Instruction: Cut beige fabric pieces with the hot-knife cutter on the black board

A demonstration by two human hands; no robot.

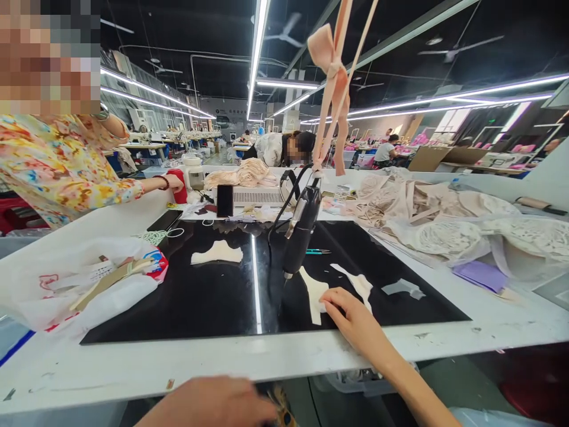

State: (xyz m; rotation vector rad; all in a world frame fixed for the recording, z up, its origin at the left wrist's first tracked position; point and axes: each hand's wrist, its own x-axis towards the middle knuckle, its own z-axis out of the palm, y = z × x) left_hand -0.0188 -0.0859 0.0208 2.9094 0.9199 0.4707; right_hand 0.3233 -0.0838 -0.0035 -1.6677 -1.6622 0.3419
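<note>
My right hand (pixel 355 317) pinches the edge of a cream fabric cutout (pixel 315 293) lying on a black glossy board (pixel 155 314). Low in the view, in front of the table edge, is my left hand (pixel 208 403), smeared by motion; its fingers are unclear. Above the cutout hangs a black corded tool (pixel 303 231) with a metal tip, tied to pink straps (pixel 333 77). Another cream cutout (pixel 217 253) rests to the left. Right of my hand lie a cream piece (pixel 361 287) and a thin whitish piece (pixel 404 289). Teal tweezers (pixel 316 252) sit behind the tool.
A plastic bag (pixel 111 290) with strips inside lies on the left. Beige lace garments (pixel 444 219) and a purple packet (pixel 480 276) fill the right side. A phone (pixel 224 200) stands at the back. A co-worker's hand (pixel 174 182) touches a red object (pixel 178 187).
</note>
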